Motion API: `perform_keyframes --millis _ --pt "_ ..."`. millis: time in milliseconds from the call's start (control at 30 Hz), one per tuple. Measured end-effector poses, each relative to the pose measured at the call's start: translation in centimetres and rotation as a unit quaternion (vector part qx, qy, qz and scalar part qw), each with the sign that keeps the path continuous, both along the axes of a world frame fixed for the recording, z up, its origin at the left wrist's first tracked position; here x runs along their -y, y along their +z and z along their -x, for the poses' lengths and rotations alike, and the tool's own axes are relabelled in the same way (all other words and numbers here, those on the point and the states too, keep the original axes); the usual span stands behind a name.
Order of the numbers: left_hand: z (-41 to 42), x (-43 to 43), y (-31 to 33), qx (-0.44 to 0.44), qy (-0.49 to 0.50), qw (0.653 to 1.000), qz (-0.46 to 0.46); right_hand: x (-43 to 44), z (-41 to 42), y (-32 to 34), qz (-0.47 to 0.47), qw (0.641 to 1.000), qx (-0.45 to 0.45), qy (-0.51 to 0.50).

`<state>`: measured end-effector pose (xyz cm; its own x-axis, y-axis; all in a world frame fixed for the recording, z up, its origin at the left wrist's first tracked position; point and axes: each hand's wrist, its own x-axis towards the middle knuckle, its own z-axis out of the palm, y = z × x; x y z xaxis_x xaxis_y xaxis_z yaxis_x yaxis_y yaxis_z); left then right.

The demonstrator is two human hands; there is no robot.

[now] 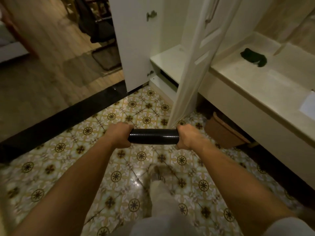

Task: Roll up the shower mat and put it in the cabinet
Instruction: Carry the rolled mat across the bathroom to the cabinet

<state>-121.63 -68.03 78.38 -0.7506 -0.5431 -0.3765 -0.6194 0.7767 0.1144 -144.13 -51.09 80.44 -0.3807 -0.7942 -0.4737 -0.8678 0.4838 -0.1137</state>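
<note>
The shower mat [153,136] is rolled into a tight, glossy black tube that I hold level above the patterned tile floor. My left hand [119,134] grips its left end and my right hand [187,136] grips its right end, both arms stretched forward. Ahead stands the white cabinet [167,60] with both doors swung open: the left door [134,43] is flat towards me, the right door [194,65] is edge-on just beyond the roll. A pale shelf shows inside, with a drawer front below it.
A long cream vanity counter [255,92] runs along the right, with a dark cloth [254,57] on it. A brown basket [225,132] sits under the counter. A black threshold strip [68,114] separates the tiles from a wooden floor on the left, where a dark chair [98,28] stands. My shoe [157,172] is below the roll.
</note>
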Motion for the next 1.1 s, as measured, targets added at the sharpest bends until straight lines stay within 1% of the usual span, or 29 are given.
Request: perform_keyframes --millis 267,400,500,667,767,967,1100 --pt "5.6 13.2 0.4 0.004 0.064 0.998 -0.01 15.4 7.4 -0.5 0.023 0.998 0.021 0.054" --pt "8.0 19.1 1.4 -0.003 0.071 0.997 0.004 22.3 10.6 0.0 0.042 0.996 0.009 0.074" --pt "9.7 23.2 2.0 0.003 0.065 0.998 0.005 26.5 12.2 -0.3 0.046 0.997 0.009 0.067" --pt "13.2 31.7 1.8 -0.002 0.039 0.999 0.004 33.3 15.3 -0.9 0.064 0.996 0.003 0.059" --pt "16.1 37.5 1.3 0.002 0.019 1.0 -0.01 37.4 17.2 -1.5 0.077 0.997 0.015 0.018" --pt "22.5 47.8 2.3 0.016 -0.064 0.998 -0.001 45.0 21.1 -1.3 0.083 0.996 0.015 -0.029" --pt "27.4 54.0 4.0 0.001 -0.133 0.991 0.009 48.8 23.9 -0.7 0.081 0.993 0.025 -0.085"
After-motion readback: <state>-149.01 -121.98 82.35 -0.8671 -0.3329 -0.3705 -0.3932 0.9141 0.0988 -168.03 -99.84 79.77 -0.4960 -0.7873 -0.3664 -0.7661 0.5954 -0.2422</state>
